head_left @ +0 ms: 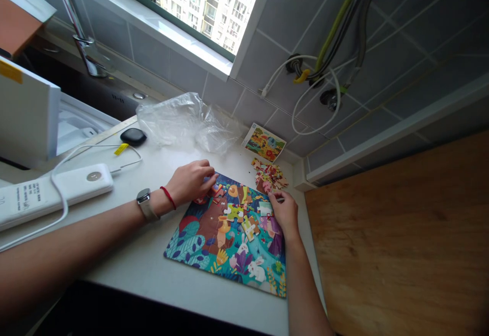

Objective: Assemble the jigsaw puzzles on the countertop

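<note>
Nearest us, the jigsaw puzzle (237,270) lay on the white desk (137,264), its near half a joined picture of rabbits and leaves. We judged that part done. Toward its middle, several loose pieces (250,228) sat on top, not fitted. The left hand (193,183) was at the far left corner, the right hand (286,211) at the far right; fingers were bent on both, but we could not tell whether either grip was clamped on a piece. Just beyond, a heap of pieces (270,175) appeared to be work left. Further back were a picture card (264,143) and a clear plastic bag (171,119); to the left, a white power strip (86,182). Beyond the desk we noted a faucet (86,53), grey wall tiles (305,5) and a window (208,5).
</note>
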The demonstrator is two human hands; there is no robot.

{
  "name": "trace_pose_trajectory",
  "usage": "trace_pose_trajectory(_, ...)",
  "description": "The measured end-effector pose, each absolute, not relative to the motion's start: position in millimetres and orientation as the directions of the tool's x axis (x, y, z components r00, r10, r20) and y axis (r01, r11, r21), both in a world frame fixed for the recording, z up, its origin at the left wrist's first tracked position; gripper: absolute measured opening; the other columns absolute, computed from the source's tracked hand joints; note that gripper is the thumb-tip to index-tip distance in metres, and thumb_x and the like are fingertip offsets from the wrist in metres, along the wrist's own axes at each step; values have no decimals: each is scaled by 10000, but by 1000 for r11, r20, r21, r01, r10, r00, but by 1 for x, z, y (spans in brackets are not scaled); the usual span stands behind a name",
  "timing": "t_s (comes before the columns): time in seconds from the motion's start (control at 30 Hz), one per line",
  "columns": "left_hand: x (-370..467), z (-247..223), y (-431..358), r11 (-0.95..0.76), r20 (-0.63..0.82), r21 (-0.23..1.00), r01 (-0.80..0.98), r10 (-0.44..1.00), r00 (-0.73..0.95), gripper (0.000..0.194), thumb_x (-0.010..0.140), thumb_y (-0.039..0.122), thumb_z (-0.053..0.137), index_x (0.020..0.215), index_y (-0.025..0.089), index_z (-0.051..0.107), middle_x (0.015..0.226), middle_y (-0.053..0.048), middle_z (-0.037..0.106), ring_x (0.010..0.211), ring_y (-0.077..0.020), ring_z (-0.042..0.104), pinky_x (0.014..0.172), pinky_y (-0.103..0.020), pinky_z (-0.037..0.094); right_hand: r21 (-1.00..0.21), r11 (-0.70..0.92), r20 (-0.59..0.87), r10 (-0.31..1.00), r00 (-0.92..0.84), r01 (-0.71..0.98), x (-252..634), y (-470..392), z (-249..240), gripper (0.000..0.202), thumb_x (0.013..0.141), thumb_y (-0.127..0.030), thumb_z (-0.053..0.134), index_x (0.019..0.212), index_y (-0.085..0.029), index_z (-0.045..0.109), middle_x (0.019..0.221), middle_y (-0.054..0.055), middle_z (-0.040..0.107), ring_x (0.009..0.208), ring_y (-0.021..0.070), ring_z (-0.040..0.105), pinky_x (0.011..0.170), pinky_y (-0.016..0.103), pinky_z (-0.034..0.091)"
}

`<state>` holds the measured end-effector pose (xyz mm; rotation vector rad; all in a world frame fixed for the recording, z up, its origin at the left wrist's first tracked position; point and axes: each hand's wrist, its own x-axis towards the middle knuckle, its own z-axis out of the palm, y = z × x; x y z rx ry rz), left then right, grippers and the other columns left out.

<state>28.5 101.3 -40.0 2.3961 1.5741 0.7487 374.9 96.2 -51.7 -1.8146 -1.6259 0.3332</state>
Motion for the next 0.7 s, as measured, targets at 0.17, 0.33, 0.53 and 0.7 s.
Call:
trace_pose_trajectory(0.17, 36, -44, 96, -722, 448, 450, 526, 692, 566, 253, 1043, 378, 555, 1114, 208, 729, 1203, -118, 692, 1072, -269, 652, 939, -428, 552, -578, 110, 362, 923, 134, 808, 362, 98, -60, 323, 847, -524, 650, 921, -218, 719, 1024, 121, 724, 991, 301, 675, 939, 435, 522)
trace_pose_trajectory(0.33, 59, -47, 78, -832, 418, 424, 357, 529, 738, 469, 978, 463, 694, 1410, 295, 626, 1539, -105, 566, 1410, -353, 517, 1156, -540, 453, -603, 71, 327, 930, 165, 795, 378, 98, -47, 400, 800, -577, 721, 955, -208, 714, 1030, 124, 720, 964, 303, 668, 891, 435, 535)
trace_pose_trajectory(0.53, 72, -56, 65, -827, 343, 454, 330, 504, 793, 631, 922, 575, 733, 1493, 347, 591, 1693, -75, 382, 1557, -431, 333, 1271, -621, 274, -664, 164, -5, 974, -224, 730, 398, 84, -17, 401, 750, -486, 860, 1077, -259, 809, 1110, 82, 724, 998, 277, 689, 859, 371, 549)
trace_pose_trajectory(0.7, 69, -58, 65, -813, 256, 443, 378, 519, 815, 635, 950, 608, 677, 1512, 332, 576, 1671, -99, 419, 1547, -441, 350, 1264, -628, 277, -627, 144, -51, 973, -224, 766, 411, 78, -25, 377, 718, -438, 882, 1045, -256, 834, 1056, 76, 691, 1001, 278, 681, 916, 392, 541)
